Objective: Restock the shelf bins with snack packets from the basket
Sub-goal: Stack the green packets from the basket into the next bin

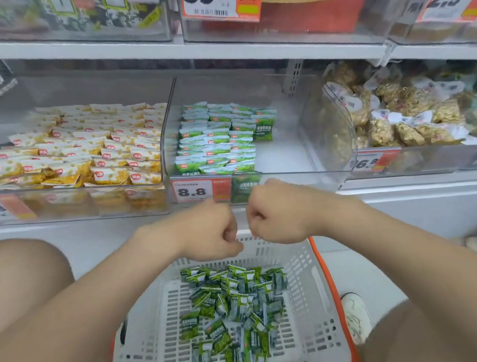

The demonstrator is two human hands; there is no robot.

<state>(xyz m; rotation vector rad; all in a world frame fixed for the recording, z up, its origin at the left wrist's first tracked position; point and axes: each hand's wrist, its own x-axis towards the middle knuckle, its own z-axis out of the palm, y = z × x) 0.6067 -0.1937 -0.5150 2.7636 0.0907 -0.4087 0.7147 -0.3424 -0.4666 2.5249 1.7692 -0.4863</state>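
Fingers of the left hand and right hand curl out of sight, and the basket is cropped below.

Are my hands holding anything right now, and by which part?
Cannot tell: left hand and right hand are fists above the basket, with nothing showing in either.

On lower white metal shelf board: three clear plastic bins side by side, left bin, middle bin, right bin. On upper white shelf board: further clear bins. On pale floor: white perforated plastic basket with orange rim; white shoe just beside it.
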